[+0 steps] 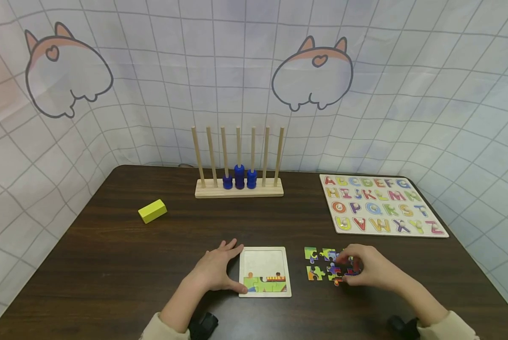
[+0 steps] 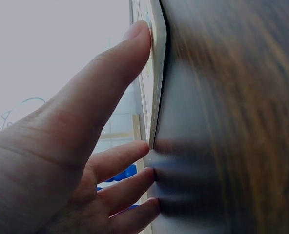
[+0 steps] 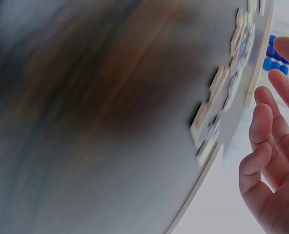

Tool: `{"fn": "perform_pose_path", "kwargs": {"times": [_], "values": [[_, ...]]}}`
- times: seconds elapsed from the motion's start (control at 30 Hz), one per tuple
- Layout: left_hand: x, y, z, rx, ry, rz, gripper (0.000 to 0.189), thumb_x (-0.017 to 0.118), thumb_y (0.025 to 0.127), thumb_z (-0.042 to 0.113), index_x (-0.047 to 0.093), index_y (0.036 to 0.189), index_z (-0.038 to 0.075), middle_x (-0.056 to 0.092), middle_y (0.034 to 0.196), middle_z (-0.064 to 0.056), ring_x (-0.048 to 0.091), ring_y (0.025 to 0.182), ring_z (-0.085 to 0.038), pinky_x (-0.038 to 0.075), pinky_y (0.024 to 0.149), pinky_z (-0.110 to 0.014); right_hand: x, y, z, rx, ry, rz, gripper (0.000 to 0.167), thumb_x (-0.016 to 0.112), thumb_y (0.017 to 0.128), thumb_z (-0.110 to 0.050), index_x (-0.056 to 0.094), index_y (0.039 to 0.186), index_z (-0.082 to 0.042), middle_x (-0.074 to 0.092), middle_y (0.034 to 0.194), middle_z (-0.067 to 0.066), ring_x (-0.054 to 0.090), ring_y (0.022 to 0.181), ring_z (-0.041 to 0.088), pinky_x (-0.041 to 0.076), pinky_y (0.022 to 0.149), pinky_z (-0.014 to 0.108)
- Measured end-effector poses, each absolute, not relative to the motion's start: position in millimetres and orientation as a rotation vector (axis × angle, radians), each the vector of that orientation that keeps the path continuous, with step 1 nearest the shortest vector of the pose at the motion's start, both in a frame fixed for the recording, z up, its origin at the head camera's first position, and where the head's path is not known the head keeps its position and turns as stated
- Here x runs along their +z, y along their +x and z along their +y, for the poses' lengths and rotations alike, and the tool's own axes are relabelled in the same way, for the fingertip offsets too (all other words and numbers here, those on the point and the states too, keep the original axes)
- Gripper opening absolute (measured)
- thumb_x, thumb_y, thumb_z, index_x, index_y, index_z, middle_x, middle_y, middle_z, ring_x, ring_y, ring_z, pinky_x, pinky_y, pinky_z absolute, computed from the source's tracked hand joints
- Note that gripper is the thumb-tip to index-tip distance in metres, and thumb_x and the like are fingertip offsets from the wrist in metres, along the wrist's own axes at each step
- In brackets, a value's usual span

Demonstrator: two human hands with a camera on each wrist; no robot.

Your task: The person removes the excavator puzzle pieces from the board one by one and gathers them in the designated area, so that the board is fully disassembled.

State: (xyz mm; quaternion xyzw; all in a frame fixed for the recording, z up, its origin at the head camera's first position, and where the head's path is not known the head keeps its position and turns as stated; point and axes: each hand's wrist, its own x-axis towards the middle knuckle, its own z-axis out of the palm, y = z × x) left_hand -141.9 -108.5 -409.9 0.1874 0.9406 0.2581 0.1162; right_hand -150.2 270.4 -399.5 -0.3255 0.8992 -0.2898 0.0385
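A square wooden puzzle tray [image 1: 263,261] lies in front of me, with joined puzzle pieces [image 1: 262,284] filling its lower strip in green, red and yellow. My left hand [image 1: 213,270] steadies the tray's left side, thumb on the near corner and index finger at the far corner. In the left wrist view the thumb [image 2: 120,61] lies over the tray's rim, the other fingers spread with tips down at the table. To the right, several loose puzzle pieces [image 1: 315,273] lie in rows. Over them hovers my right hand [image 1: 375,268], fingers bent, thumb and index finger apart, nothing visible between them.
A wooden peg stand [image 1: 211,191] with blue beads on its middle pegs stands at the back. An alphabet board [image 1: 381,204] with knobbed letters lies at the back right. A yellow block [image 1: 152,211] sits on the left of the dark table [image 1: 109,264]. Patterned cloth [image 1: 173,71] hangs behind.
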Motion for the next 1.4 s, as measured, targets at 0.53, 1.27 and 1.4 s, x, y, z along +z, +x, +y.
{"fn": "perform_pose_path", "kwargs": {"times": [0.53,1.27,1.4], "values": [[-408.2,-142.5,-108.9,0.726,0.556,2.735,0.105,0.087,0.049,0.047,0.043,0.137,0.008,0.033,0.144,-0.014,0.027,0.131,-0.038,0.024,0.096,-0.065,-395.8,-154.1,232.1,-0.927,-1.036,2.654,0.025,0.075,0.07,-0.008,0.066,0.094,-0.01,0.06,0.084,-0.002,0.052,0.06,0.01,0.046,0.054,0.022],[-406.6,-142.9,-109.3,0.695,0.561,2.731,0.103,0.086,0.052,0.047,0.042,0.138,0.008,0.032,0.145,-0.015,0.027,0.131,-0.038,0.025,0.094,-0.066,-390.2,-160.8,159.3,-0.836,-1.125,2.519,0.026,0.075,0.072,-0.013,0.067,0.096,-0.011,0.06,0.086,-0.003,0.049,0.063,0.007,0.043,0.058,0.019],[-405.8,-142.7,-108.9,0.694,0.548,2.728,0.103,0.086,0.052,0.047,0.043,0.137,0.008,0.032,0.144,-0.015,0.027,0.131,-0.038,0.025,0.094,-0.066,-390.3,-161.4,146.2,-0.812,-1.139,2.488,0.027,0.076,0.072,-0.013,0.067,0.097,-0.011,0.061,0.087,-0.003,0.049,0.062,0.008,0.043,0.056,0.018]]}}
